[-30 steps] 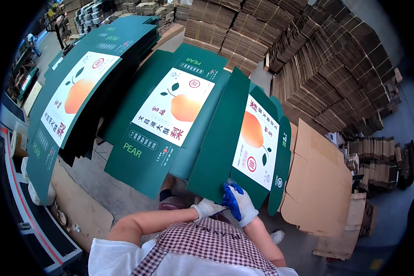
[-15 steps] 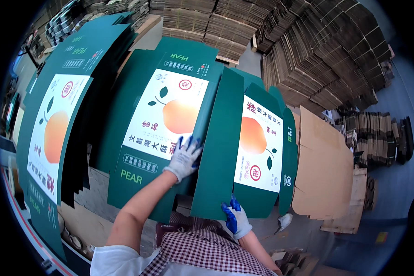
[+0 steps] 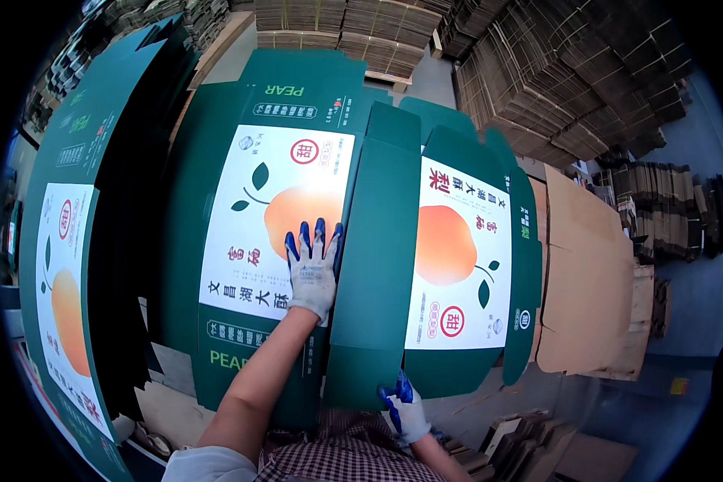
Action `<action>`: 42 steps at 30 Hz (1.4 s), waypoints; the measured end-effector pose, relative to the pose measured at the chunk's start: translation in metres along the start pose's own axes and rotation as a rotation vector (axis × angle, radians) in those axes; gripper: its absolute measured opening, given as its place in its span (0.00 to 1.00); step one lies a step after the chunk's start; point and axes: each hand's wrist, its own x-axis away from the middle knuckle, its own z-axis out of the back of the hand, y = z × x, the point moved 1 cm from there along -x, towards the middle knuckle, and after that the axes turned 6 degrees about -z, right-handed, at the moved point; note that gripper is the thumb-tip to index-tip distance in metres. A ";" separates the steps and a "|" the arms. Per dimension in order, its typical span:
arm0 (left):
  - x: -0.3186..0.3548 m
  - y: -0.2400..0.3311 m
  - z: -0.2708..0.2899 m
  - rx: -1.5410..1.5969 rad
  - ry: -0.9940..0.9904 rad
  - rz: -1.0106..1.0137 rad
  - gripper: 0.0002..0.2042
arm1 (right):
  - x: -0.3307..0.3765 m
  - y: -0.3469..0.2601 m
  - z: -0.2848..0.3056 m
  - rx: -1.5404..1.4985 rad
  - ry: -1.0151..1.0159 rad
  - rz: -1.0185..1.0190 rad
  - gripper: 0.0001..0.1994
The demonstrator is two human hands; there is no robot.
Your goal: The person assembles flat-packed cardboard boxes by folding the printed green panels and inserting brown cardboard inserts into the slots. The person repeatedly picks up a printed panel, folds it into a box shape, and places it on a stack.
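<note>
In front of me lies a green printed carton blank (image 3: 313, 90) with a white panel showing an orange pear. My left hand (image 3: 313, 277), in a white glove with blue fingertips, rests flat on that panel, fingers spread over the pear's lower right. Beside it on the right is a folded green carton sheet (image 3: 369, 257) with a similar pear panel, turned the other way. My right hand (image 3: 408, 410), gloved alike, is closed on this sheet's near edge, its fingers partly hidden.
At left stands a stack of green carton blanks (image 3: 60, 265) with dark edges. A plain brown cardboard sheet (image 3: 586, 281) lies on the right. Strapped stacks of brown cardboard (image 3: 562, 88) rise behind. More cardboard pieces (image 3: 522, 446) sit low at the near right.
My left hand has moved farther up the white panel, its fingers now straighter and over the pear. My right hand stays at the folded sheet's near edge. The whole view has shifted slightly.
</note>
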 end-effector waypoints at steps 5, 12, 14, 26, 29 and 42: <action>-0.017 -0.009 -0.008 0.070 0.039 -0.019 0.29 | -0.023 -0.001 -0.003 -0.005 0.024 -0.011 0.25; -0.073 -0.062 -0.012 0.425 0.327 -0.132 0.20 | -0.052 0.016 -0.004 0.084 0.067 -0.058 0.25; -0.099 -0.063 -0.006 0.428 0.333 -0.203 0.22 | -0.056 0.019 -0.003 0.060 0.071 -0.078 0.25; -0.158 -0.068 -0.032 0.415 0.266 -0.273 0.28 | -0.082 -0.001 -0.006 -0.055 0.140 -0.135 0.26; -0.161 -0.071 -0.033 0.382 0.247 -0.280 0.28 | -0.084 -0.001 -0.004 -0.021 0.157 -0.175 0.26; -0.169 -0.069 -0.040 0.272 0.189 -0.280 0.28 | -0.090 0.000 -0.006 0.073 0.159 -0.161 0.26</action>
